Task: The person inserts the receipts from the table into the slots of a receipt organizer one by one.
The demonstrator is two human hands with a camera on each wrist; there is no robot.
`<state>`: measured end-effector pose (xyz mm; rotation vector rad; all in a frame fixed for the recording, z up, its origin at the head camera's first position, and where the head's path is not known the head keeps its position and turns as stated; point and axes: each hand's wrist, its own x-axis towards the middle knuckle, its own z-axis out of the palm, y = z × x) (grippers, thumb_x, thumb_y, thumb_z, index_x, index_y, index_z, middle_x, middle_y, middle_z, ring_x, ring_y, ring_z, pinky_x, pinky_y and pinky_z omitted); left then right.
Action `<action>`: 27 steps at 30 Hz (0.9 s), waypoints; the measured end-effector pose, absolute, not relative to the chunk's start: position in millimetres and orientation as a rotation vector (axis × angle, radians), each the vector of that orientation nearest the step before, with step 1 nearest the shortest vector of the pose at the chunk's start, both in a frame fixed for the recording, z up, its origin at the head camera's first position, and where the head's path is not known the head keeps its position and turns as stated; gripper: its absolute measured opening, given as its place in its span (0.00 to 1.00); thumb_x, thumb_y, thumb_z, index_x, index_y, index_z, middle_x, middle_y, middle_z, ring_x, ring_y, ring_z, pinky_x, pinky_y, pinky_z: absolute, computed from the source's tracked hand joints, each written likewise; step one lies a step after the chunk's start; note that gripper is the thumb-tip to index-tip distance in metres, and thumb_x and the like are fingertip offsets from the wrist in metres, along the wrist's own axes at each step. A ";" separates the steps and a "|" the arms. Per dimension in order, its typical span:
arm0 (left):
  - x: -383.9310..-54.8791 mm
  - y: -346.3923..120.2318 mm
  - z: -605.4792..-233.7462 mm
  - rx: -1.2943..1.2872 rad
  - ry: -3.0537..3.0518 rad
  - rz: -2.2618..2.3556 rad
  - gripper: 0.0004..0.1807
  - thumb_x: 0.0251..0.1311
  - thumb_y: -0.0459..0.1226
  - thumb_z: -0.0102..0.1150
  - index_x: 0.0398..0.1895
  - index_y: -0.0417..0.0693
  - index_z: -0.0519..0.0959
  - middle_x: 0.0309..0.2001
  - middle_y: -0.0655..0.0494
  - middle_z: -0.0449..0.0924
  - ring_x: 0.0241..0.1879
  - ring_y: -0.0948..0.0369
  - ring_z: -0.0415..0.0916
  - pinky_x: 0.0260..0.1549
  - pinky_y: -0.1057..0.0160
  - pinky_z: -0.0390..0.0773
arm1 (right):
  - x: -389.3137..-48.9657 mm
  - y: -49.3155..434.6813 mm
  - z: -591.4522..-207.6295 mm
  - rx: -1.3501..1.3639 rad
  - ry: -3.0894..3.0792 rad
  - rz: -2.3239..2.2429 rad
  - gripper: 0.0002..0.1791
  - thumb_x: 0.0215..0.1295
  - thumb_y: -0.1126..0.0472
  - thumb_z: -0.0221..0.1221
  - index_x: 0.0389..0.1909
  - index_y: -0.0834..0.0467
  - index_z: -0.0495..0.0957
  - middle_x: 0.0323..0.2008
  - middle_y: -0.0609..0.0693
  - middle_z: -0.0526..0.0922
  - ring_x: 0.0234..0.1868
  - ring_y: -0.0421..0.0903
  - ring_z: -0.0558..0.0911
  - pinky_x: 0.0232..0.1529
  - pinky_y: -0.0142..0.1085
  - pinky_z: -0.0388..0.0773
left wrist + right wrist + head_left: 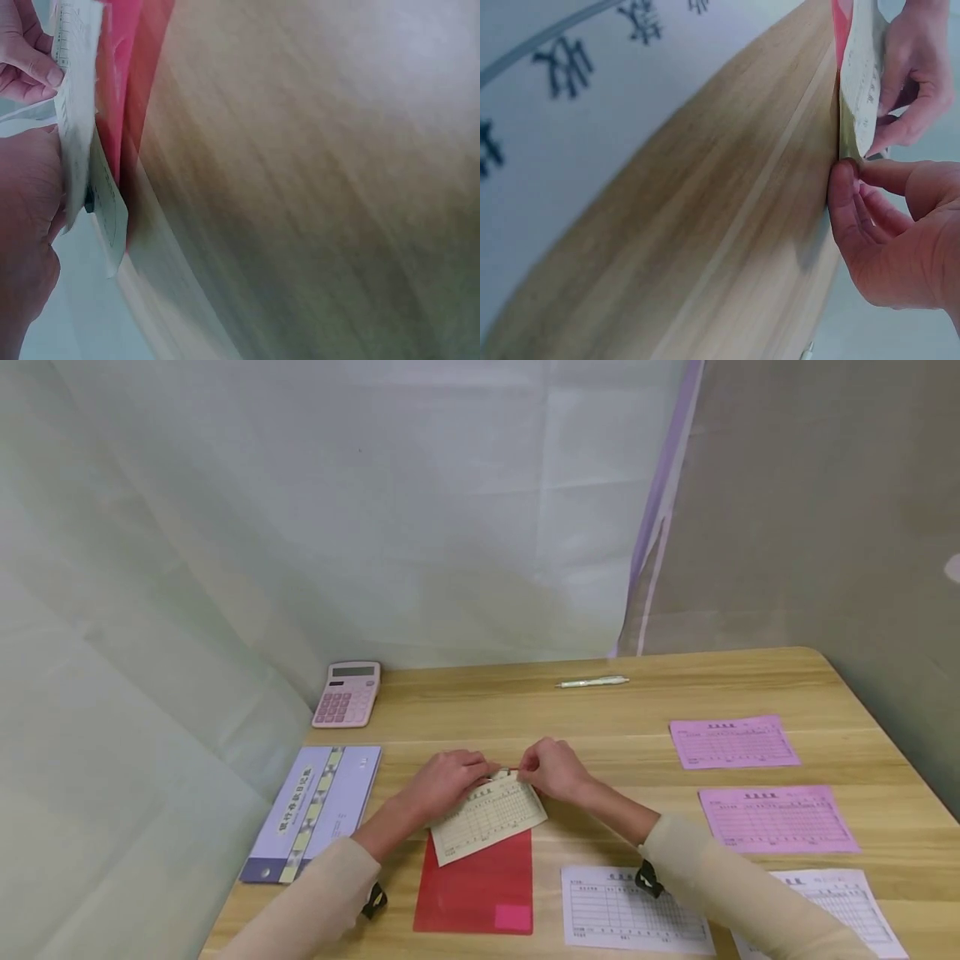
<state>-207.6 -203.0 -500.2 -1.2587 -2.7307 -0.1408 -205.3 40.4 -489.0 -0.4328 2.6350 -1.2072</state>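
A pale yellow printed form (491, 818), seemingly several sheets, is tilted over the upper part of a red folder (474, 885). My left hand (450, 779) holds the form near its upper left edge. With thumb and forefinger, my right hand (557, 770) pinches its upper right corner, as the right wrist view also shows. Between the hands, at the top edge, sits a small metallic and dark piece, perhaps a clip (507, 771). In the left wrist view a dark bit (90, 199) shows between the sheets. The left fingertips are partly hidden.
A blue-violet account book (315, 810) and a pink calculator (347, 695) lie at the left. A pen (592, 682) is at the back. Two pink forms (735, 743) lie to the right; white forms (630, 914) lie partly under the right forearm.
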 end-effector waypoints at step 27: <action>-211.7 -205.1 -495.1 -1.284 -2.764 -0.307 0.18 0.73 0.32 0.65 0.63 0.52 0.86 0.51 0.57 0.89 0.51 0.59 0.87 0.52 0.58 0.85 | -202.8 38.8 -490.7 -0.402 2.721 -1.235 0.07 0.63 0.67 0.73 0.26 0.58 0.88 0.19 0.43 0.82 0.19 0.38 0.76 0.21 0.30 0.71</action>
